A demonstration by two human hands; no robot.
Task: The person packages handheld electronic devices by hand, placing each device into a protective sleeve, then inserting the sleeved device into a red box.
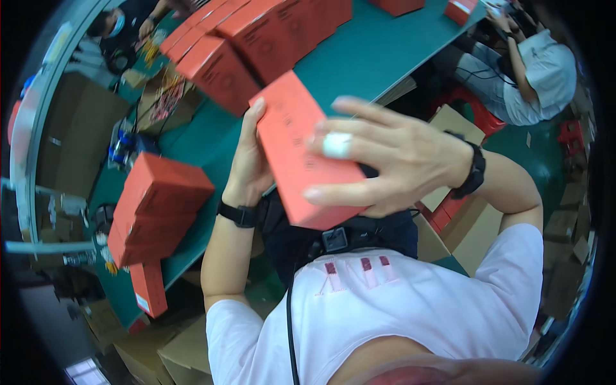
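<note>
Head view: the box [285, 151] is up in front of your waist, tilted, clamped in your left grip [249, 160]. Your right grip [394, 154], blurred, has its fingers apart across the box's face. Beyond, red cartons [266, 42] stand on the green bench [343, 61]; another stack [163, 205] sits left.

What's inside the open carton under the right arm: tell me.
Red boxes show in the carton; the right arm covers part of it, and what lies beneath the boxes is hidden.
</note>
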